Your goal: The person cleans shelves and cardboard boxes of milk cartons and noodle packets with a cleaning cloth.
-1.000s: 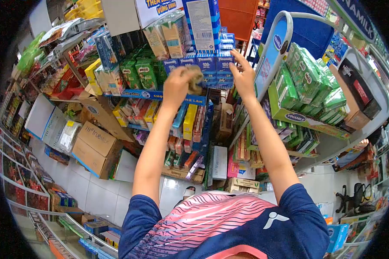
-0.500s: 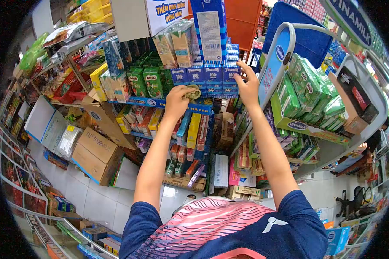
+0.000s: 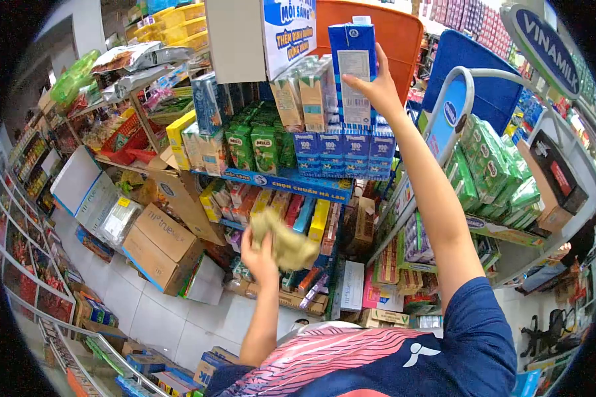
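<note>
In the head view, my left hand (image 3: pixel 261 261) is closed on a yellowish-green cloth (image 3: pixel 288 245), which hangs loose and is blurred by motion in front of the lower shelf. My right hand (image 3: pixel 385 96) grips a tall blue carton (image 3: pixel 352 41) with a white screw cap, thumb across its front and fingers along its right side. The carton stands upright behind a row of small blue Vinamilk milk packs (image 3: pixel 346 153). Left of it are tall beige cartons (image 3: pixel 302 99), and green Milo packs (image 3: pixel 266 147) fill the same shelf farther left.
A blue shelf edge (image 3: pixel 291 187) runs below the packs, with more small cartons underneath. On the right stands a grey Vinamilk rack (image 3: pixel 471 99) holding green Milo packs. A cardboard box (image 3: pixel 155 245) lies on the tiled floor (image 3: pixel 153 317) at left. A white sign (image 3: pixel 291 40) rises above the shelf.
My right hand has moved up from the small blue packs onto the tall blue carton. My left hand has drawn the cloth down and back from the shelf edge. The view has shifted slightly.
</note>
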Tool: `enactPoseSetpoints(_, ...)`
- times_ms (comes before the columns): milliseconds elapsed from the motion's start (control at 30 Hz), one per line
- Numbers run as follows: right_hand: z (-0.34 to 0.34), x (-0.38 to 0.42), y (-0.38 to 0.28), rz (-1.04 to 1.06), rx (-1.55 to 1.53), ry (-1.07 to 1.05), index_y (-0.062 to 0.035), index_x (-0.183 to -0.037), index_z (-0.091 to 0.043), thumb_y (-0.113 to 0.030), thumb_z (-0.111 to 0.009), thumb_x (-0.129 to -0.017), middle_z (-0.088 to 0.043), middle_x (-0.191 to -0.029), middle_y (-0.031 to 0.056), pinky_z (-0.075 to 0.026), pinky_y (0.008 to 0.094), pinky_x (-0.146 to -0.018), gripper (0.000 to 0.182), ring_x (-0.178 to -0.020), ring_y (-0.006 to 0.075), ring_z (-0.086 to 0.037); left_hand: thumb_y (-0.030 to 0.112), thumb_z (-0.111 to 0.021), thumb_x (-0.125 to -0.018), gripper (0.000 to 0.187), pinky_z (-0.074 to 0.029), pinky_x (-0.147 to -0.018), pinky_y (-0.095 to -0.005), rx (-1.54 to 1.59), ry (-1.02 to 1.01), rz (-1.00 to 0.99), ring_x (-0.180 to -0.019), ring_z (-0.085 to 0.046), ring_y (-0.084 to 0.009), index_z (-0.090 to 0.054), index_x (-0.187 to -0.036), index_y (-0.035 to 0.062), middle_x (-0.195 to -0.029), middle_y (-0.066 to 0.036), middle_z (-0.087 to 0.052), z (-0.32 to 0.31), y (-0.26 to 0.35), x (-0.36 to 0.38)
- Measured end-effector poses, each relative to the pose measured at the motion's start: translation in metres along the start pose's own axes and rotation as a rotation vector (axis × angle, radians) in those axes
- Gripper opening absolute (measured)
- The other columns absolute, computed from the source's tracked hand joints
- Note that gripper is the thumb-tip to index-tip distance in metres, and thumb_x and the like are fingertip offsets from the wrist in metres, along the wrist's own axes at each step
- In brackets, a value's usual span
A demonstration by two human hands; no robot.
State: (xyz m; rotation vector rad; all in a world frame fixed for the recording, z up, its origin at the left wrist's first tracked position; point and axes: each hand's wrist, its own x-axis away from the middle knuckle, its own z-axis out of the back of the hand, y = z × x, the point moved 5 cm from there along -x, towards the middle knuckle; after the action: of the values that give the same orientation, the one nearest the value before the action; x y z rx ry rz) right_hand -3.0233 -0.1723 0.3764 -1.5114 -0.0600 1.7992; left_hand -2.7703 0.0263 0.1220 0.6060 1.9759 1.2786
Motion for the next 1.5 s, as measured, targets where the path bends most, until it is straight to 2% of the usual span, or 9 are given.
enactPoseSetpoints(167, -0.001, -0.001, 0.007, -0.029, -0.31, 0.009, -0.0037, -0.13, -0.023, -0.018, -0.078, -0.057, -0.049, -0.114, 0.015, -0.038, 0.0307, -0.089, 0.092, -0.103, 0.0214, -0.049, 0.017, -0.057, -0.081, 0.047, -0.043, -0.084, -0.036, 0.296, 0.352, 0.49, -0.099, -0.05, -0.0226, -0.037, -0.121, 0.0017, -0.113, -0.011, -0.049, 0.152, -0.098, 0.07)
enactPoseSetpoints(400, 0.048, 0.03, -0.021, -0.119, -0.653, 0.243, -0.0039, -0.125, -0.031, -0.006, -0.073, -0.06, -0.051, -0.103, 0.0137, -0.048, 0.0334, -0.074, 0.078, -0.088, 0.0227, -0.056, 0.025, -0.05, -0.085, 0.044, -0.045, -0.083, -0.041, 0.286, 0.488, 0.449, -0.1, -0.051, -0.0252, -0.033, -0.121, 0.0068, -0.115, -0.012, -0.046, 0.255, -0.081, 0.08)
enactPoseSetpoints(467, 0.067, 0.052, -0.044, -0.209, -0.853, 0.225, -0.0028, -0.119, -0.035, -0.005, -0.069, -0.063, -0.052, -0.1, 0.0132, -0.048, 0.0325, -0.072, 0.066, -0.085, 0.023, -0.056, 0.014, -0.049, -0.081, 0.045, -0.043, -0.086, -0.041, 0.298, 0.541, 0.491, -0.104, -0.047, -0.0248, -0.032, -0.122, 0.0072, -0.117, -0.011, -0.044, 0.225, -0.062, 0.063)
enactPoseSetpoints(600, 0.103, 0.121, -0.039, -0.396, -1.039, 0.287, -0.0018, -0.115, -0.043, -0.021, -0.062, -0.069, -0.055, -0.105, 0.0125, -0.047, 0.0373, -0.077, 0.053, -0.089, 0.0268, -0.056, -0.002, -0.044, -0.065, 0.064, -0.037, -0.092, -0.038, 0.487, 0.166, 0.322, -0.107, -0.043, -0.0233, -0.028, -0.126, 0.0087, -0.117, -0.009, -0.042, 0.116, -0.035, 0.031)
enactPoseSetpoints(733, 0.119, 0.213, -0.047, -0.497, -1.101, 0.087, 0.0002, -0.117, -0.042, -0.027, -0.067, -0.061, -0.054, -0.109, 0.0134, -0.042, 0.0401, -0.086, 0.067, -0.097, 0.0284, -0.053, -0.004, -0.052, -0.067, 0.063, -0.035, -0.091, -0.0357, 0.501, -0.208, 0.258, -0.106, -0.043, -0.0234, -0.031, -0.124, 0.0093, -0.117, -0.009, -0.042, -0.015, 0.044, 0.035)
enactPoseSetpoints(933, 0.128, 0.334, -0.049, -0.759, -1.199, 0.164, 0.0018, -0.119, -0.039, -0.016, -0.07, -0.051, -0.052, -0.112, 0.0134, -0.041, 0.0384, -0.089, 0.077, -0.101, 0.028, -0.051, 0.002, -0.061, -0.068, 0.042, -0.032, -0.089, -0.0384, 0.138, -1.053, -0.655, -0.104, -0.04, -0.0312, -0.047, -0.107, 0.0087, -0.11, -0.017, -0.041, -0.154, 0.13, 0.108)
enactPoseSetpoints(1133, 0.172, 0.391, -0.058, -0.794, -1.088, 0.418, -0.0029, -0.117, -0.041, -0.008, -0.07, -0.051, -0.056, -0.104, 0.0079, -0.044, 0.032, -0.081, 0.072, -0.094, 0.0209, -0.055, 0.004, -0.062, -0.068, 0.039, -0.03, -0.087, -0.0438, 0.252, -1.17, -0.672, -0.1, -0.037, -0.0344, -0.046, -0.103, 0.0102, -0.107, -0.017, -0.036, -0.184, 0.122, 0.179)
enactPoseSetpoints(1300, 0.215, 0.411, -0.059, -0.684, -0.992, 0.667, -0.0017, -0.117, -0.041, -0.011, -0.067, -0.057, -0.056, -0.103, 0.0103, -0.045, 0.0336, -0.08, 0.066, -0.093, 0.0225, -0.055, 0.004, -0.063, -0.063, 0.041, -0.032, -0.083, -0.0421, 0.326, -1.581, -0.696, -0.094, -0.038, -0.0321, -0.048, -0.1, 0.0115, -0.1, -0.014, -0.036, -0.154, 0.099, 0.227)
enactPoseSetpoints(1500, 0.207, 0.425, -0.07, -0.747, -1.088, 0.644, -0.0003, -0.116, -0.042, -0.012, -0.064, -0.062, -0.056, -0.103, 0.0117, -0.046, 0.0342, -0.081, 0.059, -0.092, 0.0231, -0.056, 0.004, -0.061, -0.062, 0.042, -0.034, -0.082, -0.0423, 0.464, -1.438, -0.862, -0.094, -0.041, -0.0318, -0.053, -0.102, 0.0135, -0.101, -0.014, -0.039, -0.204, 0.136, 0.231)
